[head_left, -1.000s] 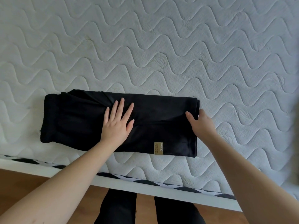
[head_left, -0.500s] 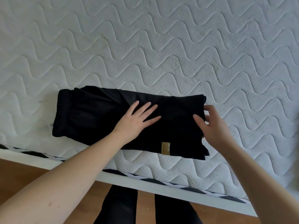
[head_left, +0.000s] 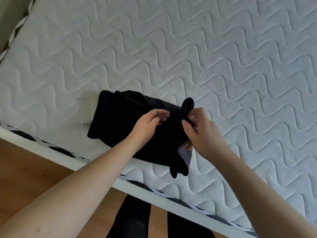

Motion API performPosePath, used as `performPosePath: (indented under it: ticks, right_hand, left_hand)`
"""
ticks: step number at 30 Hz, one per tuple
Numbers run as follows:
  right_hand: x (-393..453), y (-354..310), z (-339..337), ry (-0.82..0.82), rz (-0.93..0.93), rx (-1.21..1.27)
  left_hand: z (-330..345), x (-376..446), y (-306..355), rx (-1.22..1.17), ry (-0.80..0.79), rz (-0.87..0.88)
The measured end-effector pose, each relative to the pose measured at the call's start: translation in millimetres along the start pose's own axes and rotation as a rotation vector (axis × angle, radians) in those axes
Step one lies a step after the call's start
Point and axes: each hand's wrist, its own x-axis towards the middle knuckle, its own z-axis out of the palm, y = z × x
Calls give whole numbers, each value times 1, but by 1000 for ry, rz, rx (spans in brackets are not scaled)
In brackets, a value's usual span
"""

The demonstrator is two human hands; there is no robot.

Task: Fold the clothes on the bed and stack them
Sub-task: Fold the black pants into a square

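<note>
A folded black garment (head_left: 120, 124) lies near the front edge of the white quilted mattress (head_left: 188, 54). My right hand (head_left: 202, 133) grips the garment's right end and holds it lifted off the mattress, bunched, with a grey inner side showing below the hand. My left hand (head_left: 151, 122) rests on the middle of the garment with its fingers curled down onto the fabric. Only this one garment is in view.
The mattress's front edge (head_left: 154, 191) with black and white trim runs diagonally below the garment. Wooden floor (head_left: 34, 170) lies in front of it. My dark-clothed legs (head_left: 133, 219) stand close to the bed. The mattress's left edge (head_left: 15, 31) shows at the top left.
My right hand has taken hold of the garment's right end and raised it toward the left. My left hand's fingers have curled on the middle. The view has shifted and tilted.
</note>
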Motion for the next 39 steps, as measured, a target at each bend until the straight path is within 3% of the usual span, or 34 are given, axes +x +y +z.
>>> performPosePath:
  ticks: [4,7,13,20,23,26,30,33,39]
  right_hand:
    - [23,-22,39,-26,-60,-184]
    - [37,-37,64,-52,-108,-210]
    - [69,-64,101,-98,-83,-103]
    - [95,-67,135,-169,-3,88]
    - [99,-45,124,16,-64,86]
    - [106,-11,96,154,-135,-211]
    - [116,22,72,-47,-99,-442]
    - [121,26,68,-57,-180,-443]
    - [132,7,79,-127,-361,-545]
  left_hand:
    - [-36,0,10,-397,-143,-204]
    - [-63,-1,5,-428,-236,-265]
    - [-114,-3,-8,-457,-229,-318]
    - [-140,-1,-20,-226,-9,-441]
    - [-137,2,-22,-28,61,-404]
    - [-129,3,-20,153,123,-286]
    - [-122,6,-21,295,212,-142]
    - [-130,1,-18,294,196,-67]
    - [-167,-6,-24,249,260,-145]
